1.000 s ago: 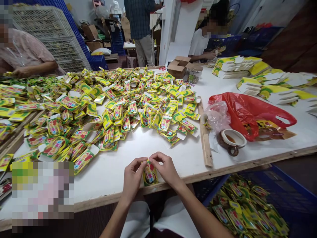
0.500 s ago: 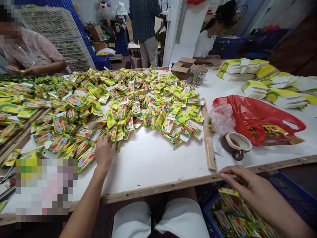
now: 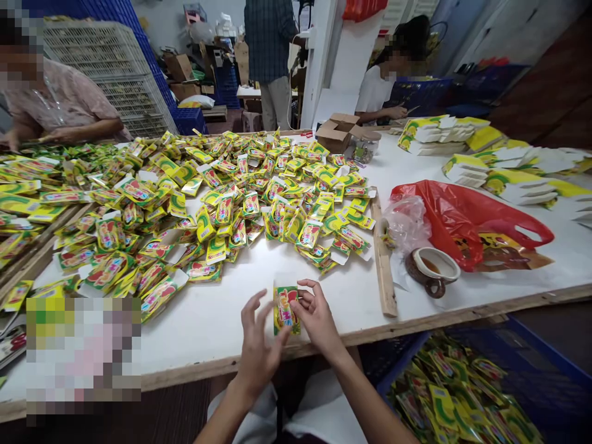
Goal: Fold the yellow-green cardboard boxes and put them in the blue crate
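A small yellow-and-green printed carton [image 3: 287, 311] is upright above the table's front edge, its white top flap raised. My right hand [image 3: 319, 317] pinches the carton along its right side, thumb on the front. My left hand [image 3: 259, 339] is at the carton's left side, fingers spread, with the thumb near its lower edge; whether the thumb touches it I cannot tell. Behind my hands spreads a large heap of similar cartons [image 3: 222, 209], many with white flaps standing out.
A wooden strip [image 3: 385, 271] divides the white table [image 3: 222, 320]. Right of it are a brown cup [image 3: 430, 271], a red plastic bag [image 3: 467, 216] and stacked flat cartons [image 3: 513, 185]. A blue crate [image 3: 531, 351] of filled-looking packets stands below the edge. Co-workers sit at left and far right.
My left hand has moved from the heap toward the table's front middle. My right hand has come in from above the crate and now holds a carton there.
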{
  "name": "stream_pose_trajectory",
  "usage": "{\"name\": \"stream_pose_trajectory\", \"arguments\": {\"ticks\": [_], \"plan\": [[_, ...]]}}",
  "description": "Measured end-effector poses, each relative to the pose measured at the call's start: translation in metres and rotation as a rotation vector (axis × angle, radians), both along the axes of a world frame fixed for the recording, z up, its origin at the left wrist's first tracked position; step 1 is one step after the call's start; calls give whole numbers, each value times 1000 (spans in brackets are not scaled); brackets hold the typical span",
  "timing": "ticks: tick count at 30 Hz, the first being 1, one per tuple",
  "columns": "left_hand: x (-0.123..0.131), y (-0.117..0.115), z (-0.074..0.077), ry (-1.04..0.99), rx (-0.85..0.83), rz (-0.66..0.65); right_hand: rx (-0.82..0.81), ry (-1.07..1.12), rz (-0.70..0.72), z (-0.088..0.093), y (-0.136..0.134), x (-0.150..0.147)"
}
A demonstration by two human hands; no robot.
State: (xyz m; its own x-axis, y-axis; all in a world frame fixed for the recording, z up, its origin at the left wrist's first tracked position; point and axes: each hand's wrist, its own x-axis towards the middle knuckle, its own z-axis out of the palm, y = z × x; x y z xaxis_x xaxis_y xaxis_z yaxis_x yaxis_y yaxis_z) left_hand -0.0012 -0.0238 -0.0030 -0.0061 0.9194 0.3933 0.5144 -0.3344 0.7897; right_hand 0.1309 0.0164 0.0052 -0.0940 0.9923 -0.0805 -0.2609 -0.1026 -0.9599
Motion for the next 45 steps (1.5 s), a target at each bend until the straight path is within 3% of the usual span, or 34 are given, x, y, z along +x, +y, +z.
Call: {"name": "stream_pose_trajectory", "arguments": {"ticks": [3, 5, 8, 14, 19, 23, 27, 35, 45], "plan": [[-9, 12, 9, -337, -291, -62, 17, 4, 96, -4, -5, 7], [-13, 17, 11, -427, -416, -148, 17, -3, 155, -5, -6, 10], [-18, 23, 9, -478, -483, -204, 37, -93, 226, -6, -1, 17], [-19, 36, -2, -548, -548, -244, 186, -385, 170, -8, 23, 24], [-14, 39, -4, -630, -491, -193, 194, -280, 112, -12, 25, 22], [-10, 37, 0, -553, -492, -211, 263, -407, 145, -6, 17, 25], [-5, 34, 8, -455, -416, -121, 311, -454, 90, 4, 10, 25], [3, 37, 15, -421, -406, -24, 245, -561, 34, 14, 16, 17], [0, 34, 10, -458, -408, -56, 232, -494, 59, 12, 11, 18]]}}
